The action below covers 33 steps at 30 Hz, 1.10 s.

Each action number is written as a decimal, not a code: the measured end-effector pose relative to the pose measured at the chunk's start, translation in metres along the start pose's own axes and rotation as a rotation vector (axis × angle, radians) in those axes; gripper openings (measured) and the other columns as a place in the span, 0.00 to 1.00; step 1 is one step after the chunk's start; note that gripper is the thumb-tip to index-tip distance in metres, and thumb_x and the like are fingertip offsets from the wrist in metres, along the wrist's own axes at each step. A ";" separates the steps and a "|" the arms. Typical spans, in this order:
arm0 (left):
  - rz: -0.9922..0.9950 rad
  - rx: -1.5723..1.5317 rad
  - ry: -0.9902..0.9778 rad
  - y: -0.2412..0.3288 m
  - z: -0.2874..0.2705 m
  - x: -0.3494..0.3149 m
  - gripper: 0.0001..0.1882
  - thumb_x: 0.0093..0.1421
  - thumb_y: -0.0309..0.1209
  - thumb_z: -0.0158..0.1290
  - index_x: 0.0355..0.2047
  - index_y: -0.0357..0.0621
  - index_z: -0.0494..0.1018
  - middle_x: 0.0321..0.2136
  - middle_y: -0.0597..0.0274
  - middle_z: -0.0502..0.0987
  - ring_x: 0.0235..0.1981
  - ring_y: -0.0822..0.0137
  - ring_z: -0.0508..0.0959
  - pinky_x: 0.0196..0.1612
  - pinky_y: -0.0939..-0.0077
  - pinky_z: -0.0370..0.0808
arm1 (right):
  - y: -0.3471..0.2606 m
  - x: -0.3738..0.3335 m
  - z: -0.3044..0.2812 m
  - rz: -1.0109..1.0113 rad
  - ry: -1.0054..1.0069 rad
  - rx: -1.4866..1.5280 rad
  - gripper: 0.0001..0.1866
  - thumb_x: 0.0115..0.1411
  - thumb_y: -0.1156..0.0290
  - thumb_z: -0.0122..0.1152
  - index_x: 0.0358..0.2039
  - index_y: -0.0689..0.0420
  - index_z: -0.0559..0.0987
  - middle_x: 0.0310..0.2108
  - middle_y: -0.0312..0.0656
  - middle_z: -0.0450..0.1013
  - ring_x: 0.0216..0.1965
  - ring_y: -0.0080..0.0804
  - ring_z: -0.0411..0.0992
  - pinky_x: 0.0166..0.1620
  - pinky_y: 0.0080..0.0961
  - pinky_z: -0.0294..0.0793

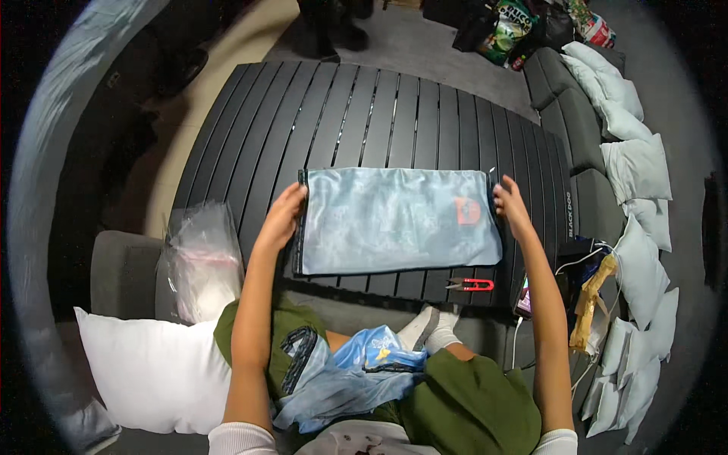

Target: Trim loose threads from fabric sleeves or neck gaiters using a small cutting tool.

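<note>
A light blue pillowcase (pixel 394 224) lies flat on the black slatted table (pixel 364 114) in front of me. Its long sides run left to right, dark bands edge both short ends, and a faded orange patch shows at the right. My left hand (pixel 285 216) is closed on the left end near the far corner. At the far right corner, the thumb and fingers of my right hand (pixel 513 205) pinch the dark edge. Small red-handled thread snips (pixel 472 285) lie near the pillowcase's near right corner. Across my lap rests a crumpled blue cloth (pixel 353 379) with dark edging.
A white pillow (pixel 152 371) and a clear plastic bag (pixel 201 265) sit at my left. Many pale cushions (pixel 637 171) line the grey sofa (pixel 580 129) on the right. Cables and a phone (pixel 523 297) are by my right forearm. Bags (pixel 512 30) stand beyond the table.
</note>
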<state>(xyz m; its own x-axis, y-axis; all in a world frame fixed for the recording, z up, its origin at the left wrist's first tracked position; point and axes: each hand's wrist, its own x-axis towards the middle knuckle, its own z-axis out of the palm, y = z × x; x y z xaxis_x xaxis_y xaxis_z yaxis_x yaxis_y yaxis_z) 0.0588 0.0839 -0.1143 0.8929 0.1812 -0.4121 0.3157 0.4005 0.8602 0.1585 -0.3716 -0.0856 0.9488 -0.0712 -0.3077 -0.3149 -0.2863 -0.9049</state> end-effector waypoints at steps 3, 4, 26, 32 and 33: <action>-0.086 0.284 -0.026 0.014 0.010 -0.014 0.19 0.52 0.42 0.54 0.38 0.40 0.70 0.23 0.72 0.69 0.24 0.79 0.64 0.26 0.86 0.61 | 0.025 -0.011 -0.020 -0.093 -0.010 -0.264 0.29 0.54 0.62 0.56 0.54 0.57 0.58 0.24 0.32 0.66 0.25 0.19 0.63 0.29 0.16 0.63; -0.091 0.450 -0.082 0.016 0.010 -0.016 0.18 0.51 0.41 0.55 0.35 0.40 0.70 0.22 0.73 0.68 0.22 0.79 0.63 0.25 0.85 0.60 | 0.037 -0.011 -0.029 -0.178 0.040 -0.428 0.26 0.51 0.63 0.58 0.48 0.59 0.64 0.21 0.33 0.66 0.24 0.20 0.63 0.30 0.16 0.64; -0.216 -0.264 -0.184 0.011 -0.005 -0.001 0.17 0.57 0.41 0.48 0.36 0.39 0.72 0.33 0.62 0.76 0.33 0.67 0.76 0.40 0.73 0.72 | 0.044 -0.032 -0.050 0.391 -0.179 0.584 0.19 0.59 0.56 0.47 0.42 0.57 0.73 0.41 0.39 0.72 0.41 0.29 0.71 0.48 0.29 0.67; -0.195 0.269 -0.203 0.013 0.007 -0.006 0.13 0.53 0.38 0.53 0.32 0.41 0.71 0.29 0.68 0.72 0.28 0.75 0.71 0.32 0.80 0.68 | 0.043 -0.061 -0.042 0.385 -0.335 0.510 0.17 0.59 0.55 0.48 0.40 0.54 0.73 0.35 0.34 0.73 0.37 0.26 0.71 0.43 0.29 0.68; -0.200 0.270 -0.215 0.021 0.014 -0.014 0.13 0.53 0.38 0.53 0.32 0.41 0.71 0.29 0.68 0.72 0.28 0.75 0.71 0.32 0.80 0.68 | 0.046 -0.062 -0.045 0.382 -0.383 0.497 0.17 0.59 0.55 0.48 0.40 0.54 0.73 0.36 0.34 0.73 0.37 0.26 0.70 0.42 0.29 0.68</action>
<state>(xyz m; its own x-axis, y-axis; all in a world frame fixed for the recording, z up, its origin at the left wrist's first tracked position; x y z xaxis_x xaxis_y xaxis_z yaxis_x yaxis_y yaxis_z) 0.0579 0.0770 -0.0864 0.8431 -0.0797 -0.5319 0.5376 0.1532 0.8292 0.0859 -0.4237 -0.0945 0.7247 0.2856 -0.6271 -0.6818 0.1650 -0.7127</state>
